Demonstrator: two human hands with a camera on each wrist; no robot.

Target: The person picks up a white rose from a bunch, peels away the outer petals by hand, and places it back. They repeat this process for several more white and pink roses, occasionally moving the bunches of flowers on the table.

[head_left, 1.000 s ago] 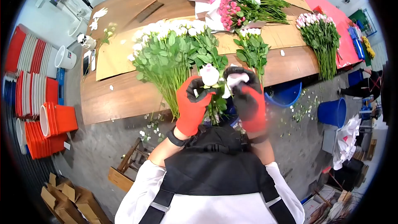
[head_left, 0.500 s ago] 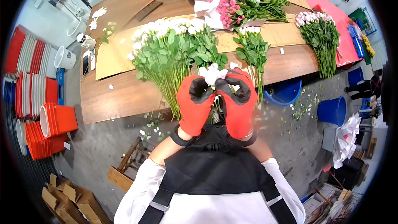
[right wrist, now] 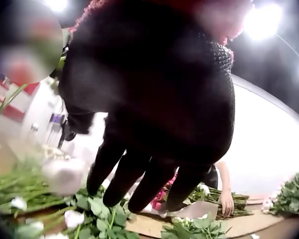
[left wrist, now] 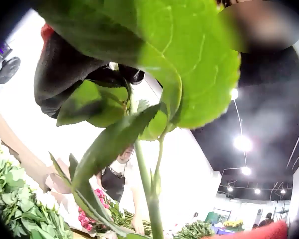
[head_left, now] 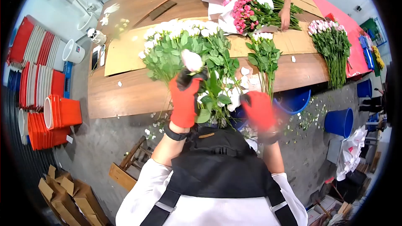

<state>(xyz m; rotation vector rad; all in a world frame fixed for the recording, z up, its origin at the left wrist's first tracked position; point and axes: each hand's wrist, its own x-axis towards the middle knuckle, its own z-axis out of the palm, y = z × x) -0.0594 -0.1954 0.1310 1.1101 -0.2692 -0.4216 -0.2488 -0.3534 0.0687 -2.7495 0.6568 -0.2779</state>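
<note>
My left hand (head_left: 185, 98), in a red glove with black fingers, holds a pale pink-white rose (head_left: 192, 61) just beneath its bloom, head upward. In the left wrist view, its green stem (left wrist: 153, 209) and broad leaves (left wrist: 199, 64) hang below the black-gloved fingers. My right hand (head_left: 260, 111), also gloved and blurred, is apart from the rose, low at the table's front edge. The right wrist view shows its dark palm (right wrist: 159, 99) with the fingers extended downward, holding nothing. White petals (head_left: 233, 99) lie between the two hands, among leaves.
White roses (head_left: 180, 37) are heaped on cardboard at the left. Smaller bunches of white (head_left: 263, 54) and pale pink roses (head_left: 329, 54) lie farther right. Another person's hand (head_left: 284, 19) touches stems behind the pink flowers (head_left: 245, 14). Blue tubs (head_left: 339, 122) stand on the floor.
Both hands were together at the bloom half a second ago. The left has since moved left and up with the rose; the right has let go and dropped away right. Another person's arm has reached in.
</note>
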